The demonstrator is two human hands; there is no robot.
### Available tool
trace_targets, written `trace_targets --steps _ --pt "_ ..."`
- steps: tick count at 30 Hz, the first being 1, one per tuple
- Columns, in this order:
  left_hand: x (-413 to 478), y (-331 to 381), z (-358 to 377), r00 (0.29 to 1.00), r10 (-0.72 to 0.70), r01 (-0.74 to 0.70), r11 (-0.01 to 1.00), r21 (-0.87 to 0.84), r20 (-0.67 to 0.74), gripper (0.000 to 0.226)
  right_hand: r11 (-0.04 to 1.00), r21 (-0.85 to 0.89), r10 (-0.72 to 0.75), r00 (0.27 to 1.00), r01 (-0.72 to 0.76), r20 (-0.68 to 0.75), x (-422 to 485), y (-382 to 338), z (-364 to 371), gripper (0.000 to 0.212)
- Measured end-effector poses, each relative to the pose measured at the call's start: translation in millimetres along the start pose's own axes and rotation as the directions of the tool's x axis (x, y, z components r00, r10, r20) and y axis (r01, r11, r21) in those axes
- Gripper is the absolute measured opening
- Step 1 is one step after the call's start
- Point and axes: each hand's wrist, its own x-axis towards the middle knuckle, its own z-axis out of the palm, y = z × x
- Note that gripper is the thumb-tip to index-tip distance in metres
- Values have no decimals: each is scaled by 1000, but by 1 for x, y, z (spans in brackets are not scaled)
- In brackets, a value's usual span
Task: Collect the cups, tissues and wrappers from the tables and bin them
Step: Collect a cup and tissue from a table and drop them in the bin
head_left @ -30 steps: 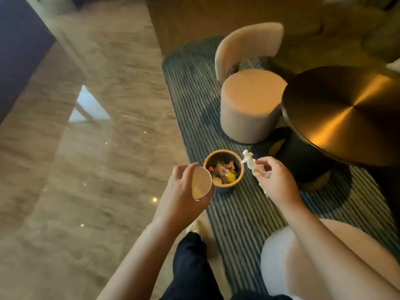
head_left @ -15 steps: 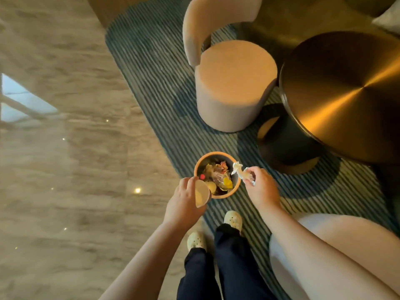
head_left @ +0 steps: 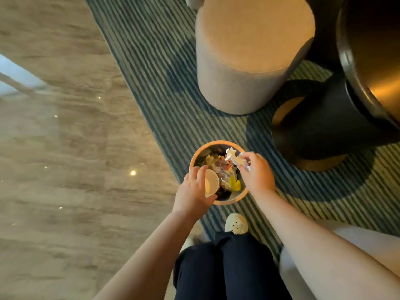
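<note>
the left hand (head_left: 192,195) grips a white paper cup (head_left: 211,185), tilted on its side, over the near-left rim of the round waste bin (head_left: 195,155). over the bin's far-right rim, the right hand (head_left: 256,171) pinches a crumpled tissue (head_left: 234,158) above the wrappers (head_left: 226,176) already inside.

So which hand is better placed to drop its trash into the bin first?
Probably the right hand: its crumpled tissue hangs over the bin opening. The left hand holds the cup at the near rim.
</note>
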Motion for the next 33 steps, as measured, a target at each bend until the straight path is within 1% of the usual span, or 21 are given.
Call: trace_targets --steps 4,7,8,10,11,13,16,19,21,23,26,27,30,31,33 --pt "28 -8 41 998 4 -4 1000 10 64 92 999 19 -36 999 35 38 22 19 20 27" --pt "36 -11 57 990 -53 53 999 7 133 110 999 33 -43 998 41 55 26 28 18 31" --pt "35 -10 58 986 -63 62 998 16 154 112 998 38 -48 998 46 51 25 30 13 31" --pt "26 -4 51 985 -49 43 998 41 163 109 998 41 -47 998 45 42 14 29 -4 30" --pt "21 2 42 989 -27 20 999 46 143 105 998 46 -51 998 49 37 8 27 -15 30" --pt "12 20 12 995 33 -39 998 56 98 98 996 63 -60 998 58 31 -7 17 -45 32" --pt "4 61 -57 988 153 -154 984 87 25 90 993 98 -63 998 62 3 -33 -12 -104 38" --pt "-11 118 -137 958 283 -272 949 159 -50 83 985 134 -101 991 112 -85 -67 -53 -179 42" --pt "-24 160 -189 931 357 -335 920 203 -81 80 981 113 -139 977 158 -159 -94 -82 -233 45" --pt "-42 203 -240 881 461 -423 868 259 -108 77 980 39 -179 952 194 -249 -126 -110 -288 46" --pt "-78 268 -316 767 625 -558 762 327 -147 72 970 -44 -236 882 239 -409 -183 -154 -366 47" --pt "-92 288 -340 722 672 -597 725 343 -163 73 968 -60 -245 855 245 -457 -202 -168 -390 47" --pt "-144 344 -405 532 821 -706 566 426 -209 73 963 -100 -260 756 252 -601 -263 -208 -449 49" --pt "-162 359 -423 479 850 -727 523 445 -216 72 963 -113 -259 726 245 -637 -283 -218 -466 50" --pt "-198 384 -451 407 888 -763 460 454 -215 70 964 -147 -259 667 221 -698 -324 -233 -492 51"
